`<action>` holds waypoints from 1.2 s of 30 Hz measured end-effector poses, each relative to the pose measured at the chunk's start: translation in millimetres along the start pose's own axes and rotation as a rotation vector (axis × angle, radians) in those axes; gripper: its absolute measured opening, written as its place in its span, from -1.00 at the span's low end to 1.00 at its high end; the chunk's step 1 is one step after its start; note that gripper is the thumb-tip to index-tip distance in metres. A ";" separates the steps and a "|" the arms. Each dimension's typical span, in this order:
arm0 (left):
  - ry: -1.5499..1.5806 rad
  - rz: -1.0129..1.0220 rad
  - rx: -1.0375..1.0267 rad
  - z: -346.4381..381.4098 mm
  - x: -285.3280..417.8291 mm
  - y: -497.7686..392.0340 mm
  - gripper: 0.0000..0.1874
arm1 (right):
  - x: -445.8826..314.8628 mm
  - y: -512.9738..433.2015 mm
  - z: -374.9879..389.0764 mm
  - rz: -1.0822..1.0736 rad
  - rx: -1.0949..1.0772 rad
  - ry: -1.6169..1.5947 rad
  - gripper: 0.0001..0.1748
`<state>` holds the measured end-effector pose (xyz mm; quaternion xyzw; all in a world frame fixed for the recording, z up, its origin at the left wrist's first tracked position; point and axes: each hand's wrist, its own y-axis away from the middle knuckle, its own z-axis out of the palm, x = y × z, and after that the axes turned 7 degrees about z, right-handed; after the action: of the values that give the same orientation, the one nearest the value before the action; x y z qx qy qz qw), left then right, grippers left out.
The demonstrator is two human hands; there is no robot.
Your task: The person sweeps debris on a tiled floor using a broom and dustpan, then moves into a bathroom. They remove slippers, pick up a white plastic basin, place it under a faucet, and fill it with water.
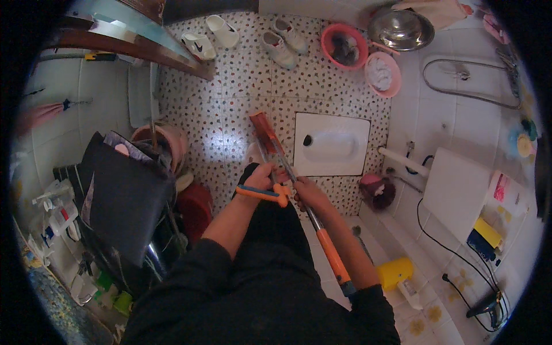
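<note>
A long-handled floor cleaning tool, probably a sponge mop, slants across my body, its orange head (264, 130) on or just over the speckled tile floor near my foot. My right hand (312, 195) is closed around the metal pole (288, 164), with the orange grip (332, 256) running back beside my right forearm. At a thinner metal rod, my left hand (260, 176) has its fingers curled. Across my left wrist lies an orange and grey-blue crosswise handle (258, 192); whether it joins the pole is hidden. A white squat toilet (332, 144) is set in the floor ahead right.
White slippers (222, 32), pale shoes (279, 49), a red basin (344, 46) and a pink basin (383, 74) stand at the far side. Leftward are a pink bucket (177, 142), a red bucket (194, 209) and a dark-covered appliance (125, 194). A small bin (377, 192) stands right.
</note>
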<state>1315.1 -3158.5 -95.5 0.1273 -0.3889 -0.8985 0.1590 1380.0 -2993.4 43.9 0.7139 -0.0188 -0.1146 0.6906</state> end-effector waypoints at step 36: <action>-0.186 0.077 0.442 34.5 -47.9 -10.9 -0.78 | 40.8 23.1 25.8 0.075 -0.458 -1.202 -0.39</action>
<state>1344.9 -3110.3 -75.5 0.0609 -0.5937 -0.7926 0.1249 1417.8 -3027.3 60.6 0.3584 -0.4024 -0.4715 0.6981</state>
